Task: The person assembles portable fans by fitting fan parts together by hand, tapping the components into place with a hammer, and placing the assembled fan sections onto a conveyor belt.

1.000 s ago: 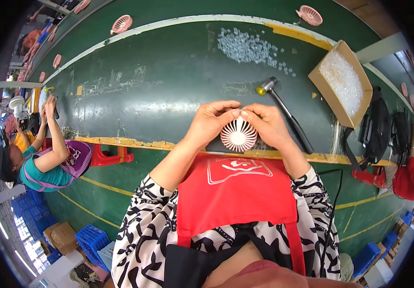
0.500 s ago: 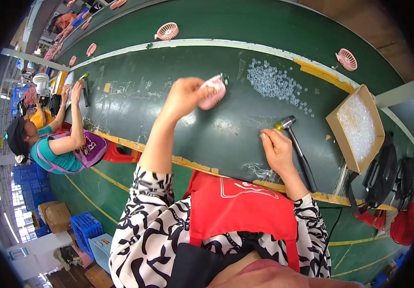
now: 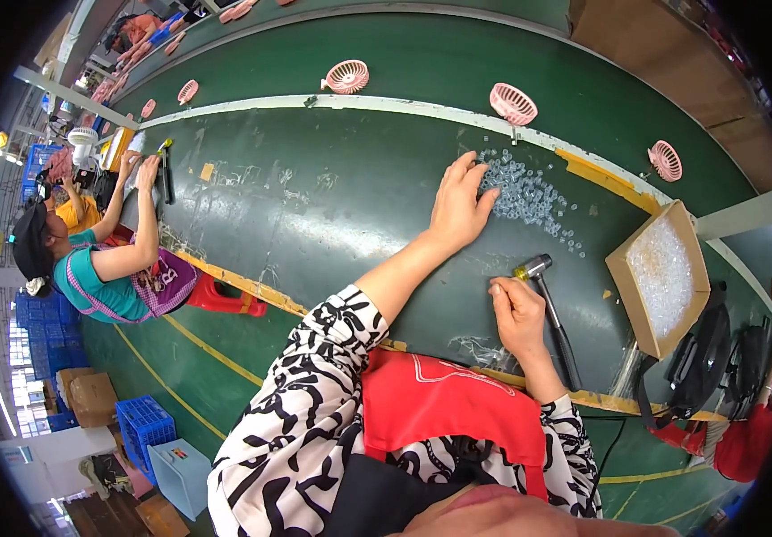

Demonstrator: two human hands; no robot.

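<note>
1. While your left hand [image 3: 464,204] spreads wide, fingers away from you and thumb out to the right, it reaches the left edge of the clear plastic pieces [image 3: 529,199]; whether it pinches one, the view does not tell.
2. Their heap stretches rightward from those fingertips and slants back toward you, thinning into loose single pieces.
3. Your right hand [image 3: 520,318] is curled narrow, thumb against the fingers, nearer to you; whether anything is inside, you cannot tell.
4. Just beyond and to the right of it lies the hammer [image 3: 559,333], its head away from you, the yellow face turned left, and its long handle slanting past your right hand to the taped front edge [image 3: 269,298].
5. Left of your left hand, the dark bench [image 3: 314,215] gives you wide bare room; beyond your fingertips, the white rail [image 3: 404,105] bounds it.
6. Past that rail, a pink slatted cover [image 3: 513,106] sits beyond your left hand, with others to both sides.
7. Right of the hammer, the cardboard box [image 3: 634,304] of clear pieces blocks your right side, a black bag [image 3: 710,345] just beyond it.
</note>
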